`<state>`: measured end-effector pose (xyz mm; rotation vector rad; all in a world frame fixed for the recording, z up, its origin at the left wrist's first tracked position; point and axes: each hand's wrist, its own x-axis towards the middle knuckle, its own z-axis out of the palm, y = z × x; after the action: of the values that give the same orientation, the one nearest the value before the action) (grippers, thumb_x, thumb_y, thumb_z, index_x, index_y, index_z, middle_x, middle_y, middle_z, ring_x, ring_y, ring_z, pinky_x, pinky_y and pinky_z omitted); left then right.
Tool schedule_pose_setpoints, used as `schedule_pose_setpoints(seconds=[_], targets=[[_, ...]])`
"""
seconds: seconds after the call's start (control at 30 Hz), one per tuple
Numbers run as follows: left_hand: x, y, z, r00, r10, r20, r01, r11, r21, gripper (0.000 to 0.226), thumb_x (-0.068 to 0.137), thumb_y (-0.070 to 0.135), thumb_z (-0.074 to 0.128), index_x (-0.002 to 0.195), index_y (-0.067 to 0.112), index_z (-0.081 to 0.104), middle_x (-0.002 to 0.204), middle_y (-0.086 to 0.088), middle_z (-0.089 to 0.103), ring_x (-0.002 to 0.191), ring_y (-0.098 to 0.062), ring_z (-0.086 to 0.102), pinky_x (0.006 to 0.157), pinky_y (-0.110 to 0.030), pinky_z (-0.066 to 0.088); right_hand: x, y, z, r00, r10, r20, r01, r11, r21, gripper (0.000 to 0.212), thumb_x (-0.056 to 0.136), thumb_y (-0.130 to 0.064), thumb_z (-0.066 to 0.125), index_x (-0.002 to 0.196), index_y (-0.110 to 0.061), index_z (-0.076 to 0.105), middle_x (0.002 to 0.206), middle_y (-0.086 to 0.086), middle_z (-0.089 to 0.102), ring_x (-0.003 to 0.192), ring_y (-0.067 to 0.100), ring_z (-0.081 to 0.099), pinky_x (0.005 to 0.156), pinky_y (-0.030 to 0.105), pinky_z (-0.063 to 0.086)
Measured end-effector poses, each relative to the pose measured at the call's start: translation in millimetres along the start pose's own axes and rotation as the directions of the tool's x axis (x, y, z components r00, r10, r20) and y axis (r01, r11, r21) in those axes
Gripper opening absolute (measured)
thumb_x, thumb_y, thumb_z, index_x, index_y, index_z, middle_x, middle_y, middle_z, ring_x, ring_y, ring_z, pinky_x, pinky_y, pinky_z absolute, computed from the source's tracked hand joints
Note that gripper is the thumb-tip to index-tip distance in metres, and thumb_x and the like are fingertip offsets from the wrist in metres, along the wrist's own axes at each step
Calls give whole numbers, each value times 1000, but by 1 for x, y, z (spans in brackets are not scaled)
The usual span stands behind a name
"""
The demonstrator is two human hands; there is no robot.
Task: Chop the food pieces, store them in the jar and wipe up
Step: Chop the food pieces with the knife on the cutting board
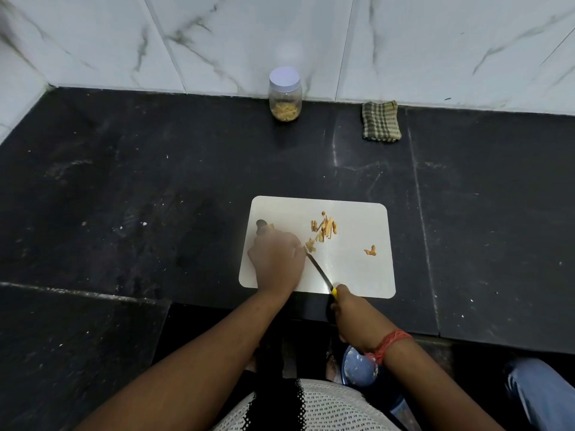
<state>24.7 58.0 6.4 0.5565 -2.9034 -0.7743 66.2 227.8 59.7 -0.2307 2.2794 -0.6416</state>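
Right hand [348,312] grips knife [320,272], left hand [277,259] curled, pinning small food pieces [323,228] on cutting board [357,275]; light, stiff, likely skittish, so hold close by blade.

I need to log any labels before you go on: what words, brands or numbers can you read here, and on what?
None can be read.
Jar: no label shows on the clear wall or the pale lid.
Cutting board: plain white, no print.
Knife: no mark visible on the blade; the yellow handle is mostly hidden in the right hand.
Checked cloth: pattern only.
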Motion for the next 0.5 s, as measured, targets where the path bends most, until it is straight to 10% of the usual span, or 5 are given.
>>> schedule_pose_setpoints(seconds=[0.23, 0.5], targets=[[-6, -5, 1, 998, 67, -12, -66, 997, 41, 12, 96, 31, 59, 101, 27, 69, 117, 3, 53, 112, -20, 44, 92, -39, 29, -12, 6, -9, 969, 70, 235, -203, 769, 606, 15, 103, -25, 40, 90, -16, 43, 51, 4, 48, 32, 15, 27, 40, 16, 23], [-9, -9, 3, 978, 203, -38, -200, 977, 72, 12, 94, 22, 62, 102, 25, 71, 106, 4, 60, 104, -23, 48, 83, -38, 26, -15, 3, -21, 982, 31, 185, -175, 505, 845, 10, 103, -20, 43, 96, -13, 44, 52, 7, 44, 29, 12, 22, 39, 10, 24]])
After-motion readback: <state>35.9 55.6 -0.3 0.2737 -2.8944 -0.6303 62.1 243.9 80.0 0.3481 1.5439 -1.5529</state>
